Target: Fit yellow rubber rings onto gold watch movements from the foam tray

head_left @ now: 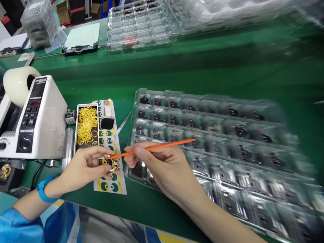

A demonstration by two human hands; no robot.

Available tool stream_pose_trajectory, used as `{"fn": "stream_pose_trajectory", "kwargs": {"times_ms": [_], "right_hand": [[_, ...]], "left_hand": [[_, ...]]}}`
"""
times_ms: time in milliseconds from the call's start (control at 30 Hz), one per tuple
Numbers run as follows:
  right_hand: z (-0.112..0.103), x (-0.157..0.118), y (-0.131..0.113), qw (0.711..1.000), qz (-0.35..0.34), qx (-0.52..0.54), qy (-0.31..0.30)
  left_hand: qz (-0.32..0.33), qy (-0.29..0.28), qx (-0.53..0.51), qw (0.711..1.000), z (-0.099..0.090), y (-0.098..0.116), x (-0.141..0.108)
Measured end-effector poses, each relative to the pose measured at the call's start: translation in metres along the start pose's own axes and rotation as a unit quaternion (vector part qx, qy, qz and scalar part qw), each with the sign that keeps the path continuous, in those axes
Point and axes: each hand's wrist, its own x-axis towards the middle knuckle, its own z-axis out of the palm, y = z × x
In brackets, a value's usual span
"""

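Green tabletop [227, 77] | I see the round gold part [109, 164] gripped in the left hand [81, 168] | right hand [162, 165] pinches an orange stick [152, 148], long axis pointing left, tip on the part | hands close, apart | clear tray [141, 98] under right hand

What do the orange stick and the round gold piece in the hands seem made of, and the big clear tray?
The orange stick looks like painted wood or plastic: smooth, evenly coloured; I cannot tell which. The round gold piece looks like polished metal, perhaps plated, from its bright reflections. The big clear tray looks like thin moulded plastic: see-through, with formed pockets and glare.
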Motion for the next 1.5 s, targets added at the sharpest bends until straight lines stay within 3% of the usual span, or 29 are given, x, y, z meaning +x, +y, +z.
{"fn": "stream_pose_trajectory", "kwargs": {"times_ms": [200,400,567,667,767,833,967,1300,1400,1500], "right_hand": [[0.002,-0.001,-0.005,1.000,-0.008,0.014,0.006],[-0.003,-0.004,-0.007,0.994,-0.090,-0.020,0.055],[-0.003,-0.008,-0.004,0.980,-0.163,-0.087,0.072],[-0.001,-0.012,-0.007,0.954,-0.245,-0.173,0.012],[0.002,-0.015,-0.009,0.909,-0.309,-0.273,-0.068],[0.004,-0.015,-0.008,0.882,-0.344,-0.309,-0.088],[0.008,-0.014,-0.004,0.865,-0.373,-0.322,-0.090],[0.011,-0.017,0.000,0.826,-0.410,-0.375,-0.093],[0.011,-0.021,0.004,0.791,-0.438,-0.417,-0.093],[0.013,-0.023,0.011,0.733,-0.491,-0.462,-0.097]], "left_hand": [[-0.018,0.015,0.022,0.999,0.000,-0.002,0.003],[0.031,0.007,-0.032,0.999,-0.002,0.002,0.004],[0.055,0.038,-0.022,0.998,-0.003,0.000,0.005],[0.071,0.056,-0.015,0.996,-0.005,-0.001,0.004],[0.084,0.077,-0.015,0.993,-0.007,-0.003,0.002],[0.099,0.070,-0.027,0.992,-0.008,-0.004,0.001],[0.126,0.058,-0.056,0.989,-0.007,-0.004,0.001],[0.111,0.072,-0.096,0.987,-0.001,-0.005,0.001],[0.111,0.060,-0.123,0.984,0.002,-0.006,0.002],[0.102,0.064,-0.148,0.982,0.003,-0.006,0.003]]}}
